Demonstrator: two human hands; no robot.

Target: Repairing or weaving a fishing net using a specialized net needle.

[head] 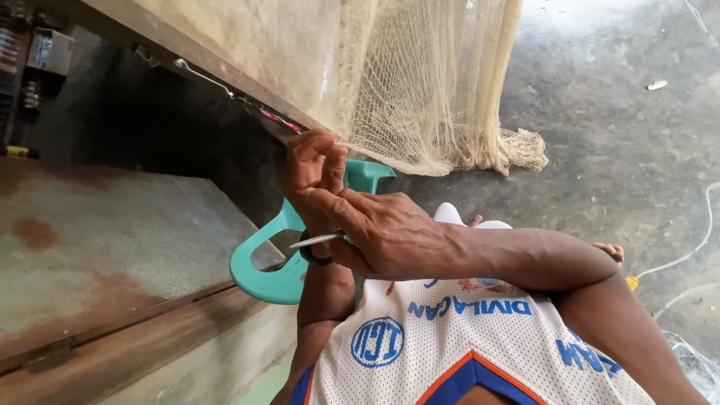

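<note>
Both hands (pixel 352 217) hold a needle (pixel 315 240) pointing left.

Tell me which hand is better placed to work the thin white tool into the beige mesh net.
Probably the right hand: it grips the thin white tool, while the left hand pinches the beige mesh net.

Grey concrete floor (pixel 600 142) (dusty) bears bunched net (pixel 480 150) and white cord (pixel 694 251).

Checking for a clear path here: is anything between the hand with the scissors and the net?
Nothing visible. The right hand holds the scissors just under the left hand, which pinches the edge of the net. The green chair lies behind the hands, not between.
</note>
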